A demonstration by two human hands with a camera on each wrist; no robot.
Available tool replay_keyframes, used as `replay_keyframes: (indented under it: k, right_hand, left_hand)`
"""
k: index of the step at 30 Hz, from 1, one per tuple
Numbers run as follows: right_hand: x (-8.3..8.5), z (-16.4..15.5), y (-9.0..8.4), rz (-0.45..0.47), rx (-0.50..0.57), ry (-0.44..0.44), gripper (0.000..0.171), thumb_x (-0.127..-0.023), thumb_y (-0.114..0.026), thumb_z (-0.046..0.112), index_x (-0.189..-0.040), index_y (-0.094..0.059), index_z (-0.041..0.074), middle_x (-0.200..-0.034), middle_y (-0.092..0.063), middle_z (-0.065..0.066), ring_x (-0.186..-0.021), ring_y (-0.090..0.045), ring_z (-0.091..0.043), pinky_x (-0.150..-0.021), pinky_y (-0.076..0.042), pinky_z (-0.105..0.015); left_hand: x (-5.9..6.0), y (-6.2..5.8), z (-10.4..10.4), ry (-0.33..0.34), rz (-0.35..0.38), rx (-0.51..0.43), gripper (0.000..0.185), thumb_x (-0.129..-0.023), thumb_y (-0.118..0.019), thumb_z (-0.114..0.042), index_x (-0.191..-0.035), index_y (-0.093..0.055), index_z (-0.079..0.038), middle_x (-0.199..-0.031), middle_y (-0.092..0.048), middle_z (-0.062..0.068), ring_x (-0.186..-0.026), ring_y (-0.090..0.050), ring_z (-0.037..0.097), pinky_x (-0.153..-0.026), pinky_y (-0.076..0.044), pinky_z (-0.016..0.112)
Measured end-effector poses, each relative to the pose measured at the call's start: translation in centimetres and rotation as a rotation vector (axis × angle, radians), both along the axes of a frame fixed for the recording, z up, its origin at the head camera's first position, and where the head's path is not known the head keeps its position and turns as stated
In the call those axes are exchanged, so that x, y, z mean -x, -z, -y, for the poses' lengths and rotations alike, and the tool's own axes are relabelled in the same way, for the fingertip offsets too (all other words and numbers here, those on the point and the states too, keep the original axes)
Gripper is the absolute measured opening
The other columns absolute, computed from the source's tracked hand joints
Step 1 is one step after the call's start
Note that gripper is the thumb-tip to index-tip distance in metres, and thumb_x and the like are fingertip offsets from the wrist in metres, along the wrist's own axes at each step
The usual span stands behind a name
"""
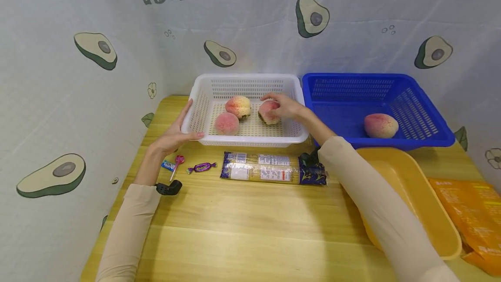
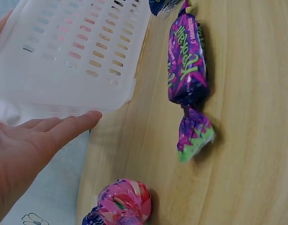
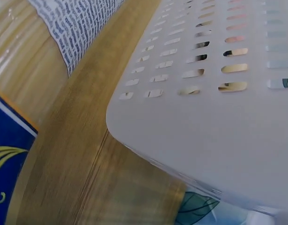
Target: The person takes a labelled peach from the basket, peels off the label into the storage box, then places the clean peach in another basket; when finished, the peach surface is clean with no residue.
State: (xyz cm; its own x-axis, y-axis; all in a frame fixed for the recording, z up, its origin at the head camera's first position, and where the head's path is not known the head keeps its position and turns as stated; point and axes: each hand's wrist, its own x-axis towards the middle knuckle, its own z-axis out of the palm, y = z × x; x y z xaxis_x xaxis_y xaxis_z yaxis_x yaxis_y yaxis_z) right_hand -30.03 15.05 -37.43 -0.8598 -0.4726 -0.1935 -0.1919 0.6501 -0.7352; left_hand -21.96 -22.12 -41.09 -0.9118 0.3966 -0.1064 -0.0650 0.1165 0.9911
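Inside the white basket (image 1: 250,139) my right hand (image 1: 287,107) has its fingers curled round a pink peach (image 1: 267,114). Two more peaches (image 1: 227,124) lie left of it, side by side. My left hand (image 1: 172,138) rests on the basket's left front corner, thumb along the front and fingers stretched up the side. In the left wrist view, that hand (image 2: 26,150) lies spread against the basket's wall (image 2: 50,84). The right wrist view shows the basket's outer wall (image 3: 181,126), and the right hand is hidden there.
A blue basket (image 1: 332,112) with one peach (image 1: 381,125) stands to the right. Before it are a yellow tray (image 1: 419,195) and an orange packet (image 1: 469,216). In front of the white basket lie a spaghetti pack (image 1: 270,168), a purple candy (image 1: 202,167) and a lollipop (image 1: 179,160).
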Motion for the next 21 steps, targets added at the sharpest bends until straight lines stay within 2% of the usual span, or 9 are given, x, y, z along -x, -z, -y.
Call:
replay_keyframes:
  k: [4, 6, 9, 12, 15, 21]
  right_hand:
    - [-0.2, -0.1, 0.1, 0.003, 0.025, -0.005, 0.044, -0.1, -0.055, -0.003, -0.144, -0.056, 0.001, -0.124, -0.056, -0.018, -0.084, -0.043, -0.017, -0.068, -0.035, -0.024]
    - [-0.4, -0.1, 0.1, -0.001, 0.045, 0.016, 0.042, -0.101, -0.057, 0.0, -0.142, -0.059, 0.002, -0.117, -0.057, -0.016, -0.08, -0.042, -0.015, -0.064, -0.035, -0.022]
    - [-0.7, -0.1, 0.0, 0.016, 0.094, 0.043, 0.043, -0.103, -0.06, 0.007, -0.145, -0.058, 0.006, -0.116, -0.059, -0.015, -0.083, -0.049, -0.015, -0.066, -0.042, -0.022]
    - [-1.2, -0.1, -0.4, 0.065, 0.185, 0.07, 0.046, -0.105, -0.059, 0.012, -0.15, -0.054, 0.01, -0.125, -0.061, -0.017, -0.092, -0.057, -0.016, -0.076, -0.054, -0.027]
    - [-1.9, -0.2, -1.3, 0.086, 0.272, 0.088, 0.048, -0.106, -0.057, 0.013, -0.154, -0.051, 0.013, -0.136, -0.061, -0.018, -0.092, -0.063, -0.016, -0.081, -0.057, -0.03]
    - [-4.0, -0.3, -3.6, 0.029, 0.395, 0.137, 0.049, -0.105, -0.059, 0.01, -0.153, -0.052, 0.017, -0.149, -0.057, -0.013, -0.09, -0.067, -0.008, -0.078, -0.058, -0.021]
  left_hand:
    - [0.1, 0.0, 0.0, -0.004, 0.002, 0.009, 0.115, -0.091, -0.067, 0.004, -0.165, 0.009, -0.04, -0.175, -0.007, 0.01, -0.153, -0.029, 0.043, -0.111, -0.051, 0.037]
    - [0.1, 0.0, 0.0, -0.004, 0.002, 0.012, 0.115, -0.091, -0.068, 0.003, -0.165, 0.009, -0.04, -0.175, -0.007, 0.01, -0.154, -0.029, 0.043, -0.115, -0.047, 0.043]
    - [0.1, 0.0, 0.0, 0.001, 0.001, 0.003, 0.115, -0.091, -0.068, 0.004, -0.165, 0.009, -0.04, -0.175, -0.007, 0.01, -0.155, -0.027, 0.043, -0.119, -0.039, 0.055]
    - [0.1, 0.1, 0.0, 0.009, -0.001, -0.01, 0.115, -0.091, -0.067, 0.005, -0.165, 0.01, -0.04, -0.175, -0.006, 0.01, -0.156, -0.025, 0.044, -0.121, -0.035, 0.061]
    - [0.1, 0.2, 0.0, 0.009, -0.006, -0.012, 0.115, -0.091, -0.066, 0.006, -0.165, 0.01, -0.04, -0.175, -0.005, 0.01, -0.156, -0.025, 0.044, -0.121, -0.034, 0.062]
    - [0.1, 0.2, -0.1, 0.006, -0.011, -0.01, 0.114, -0.092, -0.065, 0.006, -0.165, 0.009, -0.04, -0.176, -0.006, 0.009, -0.156, -0.025, 0.043, -0.122, -0.034, 0.061]
